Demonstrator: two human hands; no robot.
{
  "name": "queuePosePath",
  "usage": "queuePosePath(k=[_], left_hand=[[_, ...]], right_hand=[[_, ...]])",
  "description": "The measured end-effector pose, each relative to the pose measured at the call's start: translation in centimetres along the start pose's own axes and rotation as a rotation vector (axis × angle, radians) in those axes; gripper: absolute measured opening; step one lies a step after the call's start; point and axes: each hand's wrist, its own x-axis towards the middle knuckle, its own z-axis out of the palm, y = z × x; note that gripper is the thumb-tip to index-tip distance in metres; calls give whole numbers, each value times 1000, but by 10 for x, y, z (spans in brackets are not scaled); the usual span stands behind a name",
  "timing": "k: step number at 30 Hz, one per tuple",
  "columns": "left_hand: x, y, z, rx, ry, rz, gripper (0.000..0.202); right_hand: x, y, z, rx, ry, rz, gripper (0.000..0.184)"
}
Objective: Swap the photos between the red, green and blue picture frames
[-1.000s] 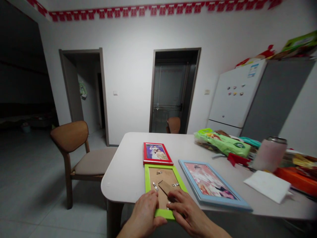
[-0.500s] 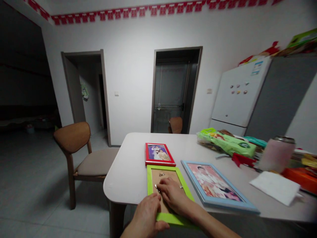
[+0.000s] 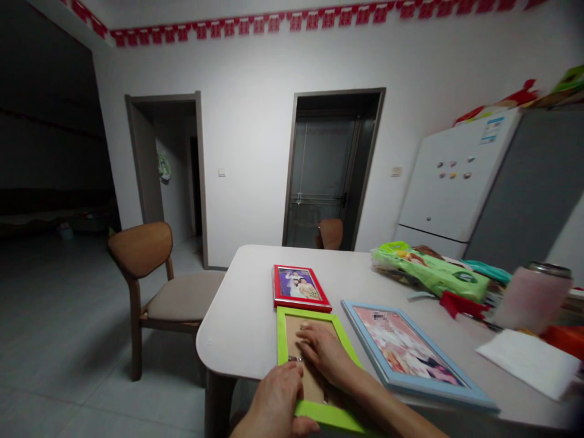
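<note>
A green picture frame (image 3: 281, 334) lies face down at the near edge of the table, its brown backing board (image 3: 314, 376) showing. My left hand (image 3: 279, 392) grips the frame's lower left side, thumb by the bottom rim and fingers over the edge. Just past those fingers is a small metal clip (image 3: 295, 359). Over the board, my right hand (image 3: 323, 351) has bent fingers whose tips touch a small metal hanger (image 3: 303, 326); whether they pinch it is hidden. Above stands a red-framed photo (image 3: 301, 286), lying flat. To the right lies a larger blue-framed photo (image 3: 410, 353).
The white table (image 3: 241, 316) has a rounded left corner. At its right are a green package (image 3: 433, 271), a pinkish jar (image 3: 531, 298) with a metal rim, and folded white paper (image 3: 529, 363). A wooden chair (image 3: 141, 249) stands left; a white fridge (image 3: 447, 194) stands behind right.
My right hand's fingertips have moved up the backing board, from beside the left clip to the upper hanger. My left hand keeps its hold. The view has shifted slightly left.
</note>
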Motion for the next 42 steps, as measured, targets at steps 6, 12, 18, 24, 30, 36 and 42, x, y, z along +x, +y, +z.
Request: queuePosePath(k=[6,12,18,24,30,36,42], left_hand=[[-4,2,-3,6,-29,11,51],[-7,-3,2,31,-54,18,63],[-8,-8,5,20,-12,52,51],[-8,-4,2,29,-19,36,56],[-9,3,1,65,-44,-6,70],[-9,4,-9,117,-85,-8,73],[11,-4,25,269,-1,137,22]], right_hand=[[30,34,15,-40,34,250,16],[41,43,24,-76,126,370,14],[36,42,22,-62,170,363,16],[33,39,25,-7,155,264,18],[40,48,34,16,192,358,14],[47,52,35,63,251,464,10],[30,49,2,199,295,395,23]])
